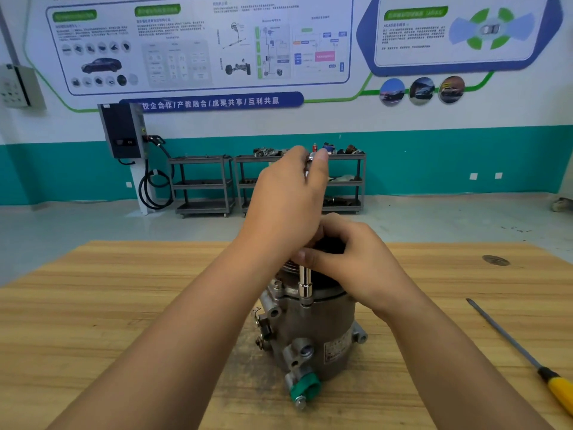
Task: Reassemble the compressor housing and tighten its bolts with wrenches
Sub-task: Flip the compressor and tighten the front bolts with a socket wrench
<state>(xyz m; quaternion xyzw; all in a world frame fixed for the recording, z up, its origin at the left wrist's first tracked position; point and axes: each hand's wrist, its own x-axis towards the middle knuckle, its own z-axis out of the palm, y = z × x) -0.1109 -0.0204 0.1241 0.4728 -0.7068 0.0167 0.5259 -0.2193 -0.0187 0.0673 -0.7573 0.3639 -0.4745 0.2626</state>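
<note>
Hiding most of the wrench (pixel 305 287) above the compressor (pixel 313 333), which stands mid-worktop (pixel 124 305), our left hand (pixel 288 197) curls its fingers round the top; our right hand (pixel 353 262) pinches the shaft lower, fingers covering the compressor's crown.

dull cast-metal compressor housing (pixel 313 333), shiny chrome socket wrench (pixel 305 285), grainy matt wooden table (pixel 124 305), glossy yellow plastic screwdriver handle (pixel 561 392)

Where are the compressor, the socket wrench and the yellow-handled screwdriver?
compressor (pixel 313 333): head view, on its grey metal body.
socket wrench (pixel 304 283): head view, on the chrome socket at its lower end.
screwdriver (pixel 559 391): head view, on its yellow handle.
</note>
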